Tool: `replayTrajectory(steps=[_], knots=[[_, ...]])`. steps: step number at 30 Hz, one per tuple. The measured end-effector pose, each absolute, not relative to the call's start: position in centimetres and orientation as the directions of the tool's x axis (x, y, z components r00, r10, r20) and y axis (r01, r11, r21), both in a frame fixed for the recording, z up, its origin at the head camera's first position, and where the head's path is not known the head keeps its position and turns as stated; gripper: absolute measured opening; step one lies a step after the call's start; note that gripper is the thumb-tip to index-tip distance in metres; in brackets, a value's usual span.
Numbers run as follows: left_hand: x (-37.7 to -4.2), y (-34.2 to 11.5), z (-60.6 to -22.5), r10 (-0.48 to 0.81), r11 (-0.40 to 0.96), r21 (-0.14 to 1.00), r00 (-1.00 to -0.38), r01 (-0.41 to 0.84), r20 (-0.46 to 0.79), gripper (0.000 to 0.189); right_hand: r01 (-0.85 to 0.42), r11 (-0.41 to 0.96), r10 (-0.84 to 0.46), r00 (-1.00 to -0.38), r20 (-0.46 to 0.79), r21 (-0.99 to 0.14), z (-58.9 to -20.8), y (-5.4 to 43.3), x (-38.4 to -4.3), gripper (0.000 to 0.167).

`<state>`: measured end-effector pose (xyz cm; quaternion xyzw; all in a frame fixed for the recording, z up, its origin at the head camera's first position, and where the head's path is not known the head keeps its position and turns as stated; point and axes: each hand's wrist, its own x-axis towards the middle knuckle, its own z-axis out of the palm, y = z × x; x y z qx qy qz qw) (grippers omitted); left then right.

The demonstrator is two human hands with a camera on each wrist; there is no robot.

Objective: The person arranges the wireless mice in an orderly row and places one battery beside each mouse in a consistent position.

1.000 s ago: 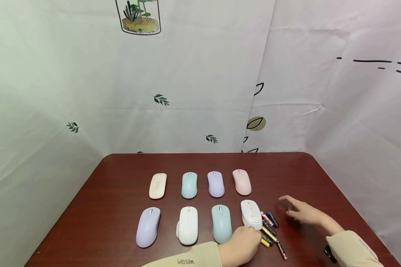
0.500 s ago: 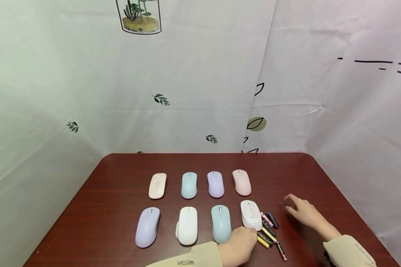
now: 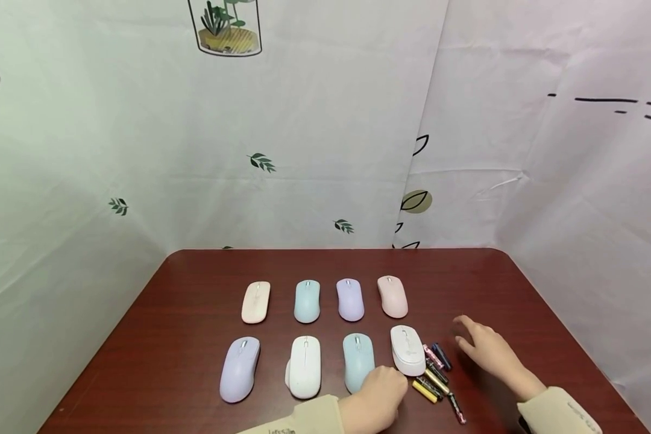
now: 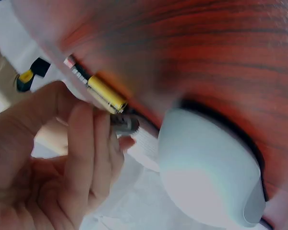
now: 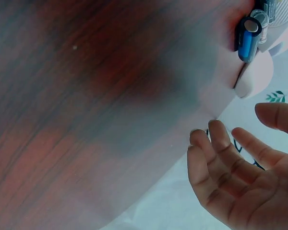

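Currently I see the left hand (image 3: 377, 398) pinching one dark battery (image 4: 126, 124); the remaining batteries (image 3: 436, 381) lie beside the rightmost white mouse (image 3: 408, 349), not picked up. Right hand (image 3: 488, 349), relaxed and holding nothing, is near them.

The pink mouse (image 3: 393, 296) sat on a red-brown, wood-grained table (image 3: 206, 271). Left of it came a lilac mouse (image 3: 350, 299), a pale-blue mouse (image 3: 307, 301) and a cream mouse (image 3: 255, 302); in front of it, a white mouse (image 3: 408, 351) and yellow, black, blue and pink-patterned batteries (image 3: 437, 381). Behind it, whitish cloth (image 3: 314, 108) bore dark-green leaf sprigs (image 3: 262, 162); beige sleeves (image 3: 553, 416) carried dark lettering (image 3: 582, 417).
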<state>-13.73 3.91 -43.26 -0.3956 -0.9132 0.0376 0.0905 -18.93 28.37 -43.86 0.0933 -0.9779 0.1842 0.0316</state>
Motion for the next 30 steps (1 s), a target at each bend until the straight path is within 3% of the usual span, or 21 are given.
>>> replayTrajectory(steps=[12,21,30], knots=[[-14.9,0.8,-42.0,0.665,0.658,0.387,-0.740,0.645,0.102,0.032,-0.201,0.902,-0.172,-0.979,0.111,-0.382,-44.2,27.7,-19.1,0.034],[-16.3,-1.9,-40.9,0.592,0.652,0.513,-0.798,0.558,0.116,0.038,-0.227,0.887,-0.182,-0.972,0.150,-0.401,-43.5,26.2,-19.6,0.036],[-17.9,-6.5,-40.2,0.494,0.679,0.483,-0.831,0.553,0.257,0.046,-0.322,0.837,-0.262,-0.946,0.193,-0.442,-42.0,23.9,-20.3,0.034]])
